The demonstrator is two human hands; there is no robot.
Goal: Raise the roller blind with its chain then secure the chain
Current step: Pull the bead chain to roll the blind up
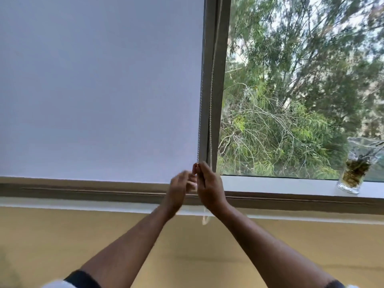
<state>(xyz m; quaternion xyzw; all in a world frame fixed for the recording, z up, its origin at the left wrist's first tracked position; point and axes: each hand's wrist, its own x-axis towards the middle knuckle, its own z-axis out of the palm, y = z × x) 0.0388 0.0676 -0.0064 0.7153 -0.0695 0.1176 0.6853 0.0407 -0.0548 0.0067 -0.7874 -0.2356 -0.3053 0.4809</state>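
The pale grey roller blind covers the left window pane down to the sill. Its white bead chain hangs in two strands along the blind's right edge, in front of the grey window frame. The chain's bottom loop dangles below the sill. My right hand pinches the left strand between thumb and fingers at the blind's lower right corner. Just left of it is my left hand, blurred, its fingers curled at the chain; whether it grips the chain I cannot tell.
A glass jar with plant stems in brownish water stands on the white sill at the right. The right pane is uncovered and shows trees. A yellow wall lies below the sill.
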